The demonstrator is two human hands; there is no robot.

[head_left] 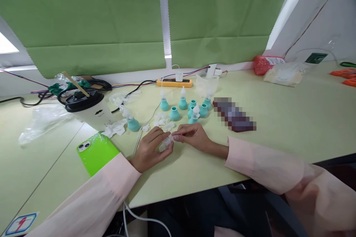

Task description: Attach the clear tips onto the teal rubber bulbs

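Near the table's front edge, my left hand (pixel 152 149) grips a small translucent plastic piece (pixel 167 140) between thumb and fingers. From the right, my right hand (pixel 193 137) pinches the same piece at its right end. Just beyond my hands lie loose translucent pieces (pixel 162 119). Several teal bulbs stand behind them: an open-topped bulb (pixel 174 114) shows its round mouth, while another bulb (pixel 183 103) carries a clear pointed tip. To the left, a teal bulb (pixel 133 124) with a clear top leans beside crumpled white tissue (pixel 115 129).
A green phone (pixel 97 153) and a lidded cup (pixel 91 113) are at left. A white cable (pixel 147 124) crosses the table beside my left hand. Behind the bulbs sits a yellow power strip (pixel 174 83). A blurred dark red object (pixel 235 114) lies right; bags (pixel 286 74) are farther back.
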